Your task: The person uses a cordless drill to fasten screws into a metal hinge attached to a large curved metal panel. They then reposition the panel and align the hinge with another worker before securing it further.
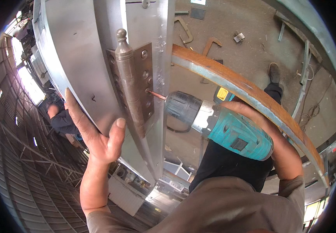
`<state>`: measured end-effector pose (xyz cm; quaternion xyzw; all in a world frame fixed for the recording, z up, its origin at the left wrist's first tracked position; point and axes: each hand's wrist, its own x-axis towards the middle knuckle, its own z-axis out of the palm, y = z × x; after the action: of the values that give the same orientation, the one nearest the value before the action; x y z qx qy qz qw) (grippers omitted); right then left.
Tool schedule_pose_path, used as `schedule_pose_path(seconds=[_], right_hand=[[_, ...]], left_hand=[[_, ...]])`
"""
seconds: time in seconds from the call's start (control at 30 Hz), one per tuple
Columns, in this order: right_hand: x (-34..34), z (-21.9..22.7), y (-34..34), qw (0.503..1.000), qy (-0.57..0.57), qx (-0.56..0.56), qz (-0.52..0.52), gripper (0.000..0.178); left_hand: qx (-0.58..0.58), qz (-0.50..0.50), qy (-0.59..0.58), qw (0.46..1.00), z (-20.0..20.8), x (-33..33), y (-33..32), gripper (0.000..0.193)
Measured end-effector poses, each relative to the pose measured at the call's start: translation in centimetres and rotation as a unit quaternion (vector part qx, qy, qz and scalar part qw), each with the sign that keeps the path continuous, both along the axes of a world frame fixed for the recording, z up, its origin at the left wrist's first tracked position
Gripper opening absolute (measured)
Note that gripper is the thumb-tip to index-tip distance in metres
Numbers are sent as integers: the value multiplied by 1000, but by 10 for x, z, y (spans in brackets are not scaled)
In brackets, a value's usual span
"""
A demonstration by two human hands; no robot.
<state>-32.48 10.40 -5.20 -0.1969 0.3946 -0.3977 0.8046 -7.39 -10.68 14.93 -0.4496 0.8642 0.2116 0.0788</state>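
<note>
Left of centre, the left hand (103,144) lies splayed along the smooth grey metal panel (75,50); right of centre, the right hand (236,107) grips the teal-and-black power drill (236,132), its slim coppery bit (157,94) at the brown metal barrel hinge (127,81), upper centre. Tilting could make it slip, scratching the hinge.

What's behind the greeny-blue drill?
Behind the drill, you can see part of the right forearm and right hand, plus dark trousers. Its body hides the handle and most of the hand.
</note>
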Motion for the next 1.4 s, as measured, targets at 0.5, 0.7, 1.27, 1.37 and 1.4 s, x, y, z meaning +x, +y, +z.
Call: schedule_pose_path(seconds=[0.5, 0.7, 1.27, 1.37, 1.4], right_hand=[[20, 3, 52, 982, -33, 43, -182, 35], [29, 62, 101, 990, 96, 60, -89, 30], [-21, 284, 210, 867, 379, 74, -314, 52], [-73, 279, 205, 797, 544, 69, -253, 65], [-86, 267, 199, 748, 615, 68, -240, 69]], left_hand=[[-81, -28, 16, 996, -7, 3, -3, 97], [-109, -26, 19, 994, -7, -1, -1, 94], [-158, 33, 127, 979, -11, 22, 41, 83], [-167, 62, 113, 978, -8, 37, 66, 84], [-162, 78, 106, 978, -8, 42, 73, 85]])
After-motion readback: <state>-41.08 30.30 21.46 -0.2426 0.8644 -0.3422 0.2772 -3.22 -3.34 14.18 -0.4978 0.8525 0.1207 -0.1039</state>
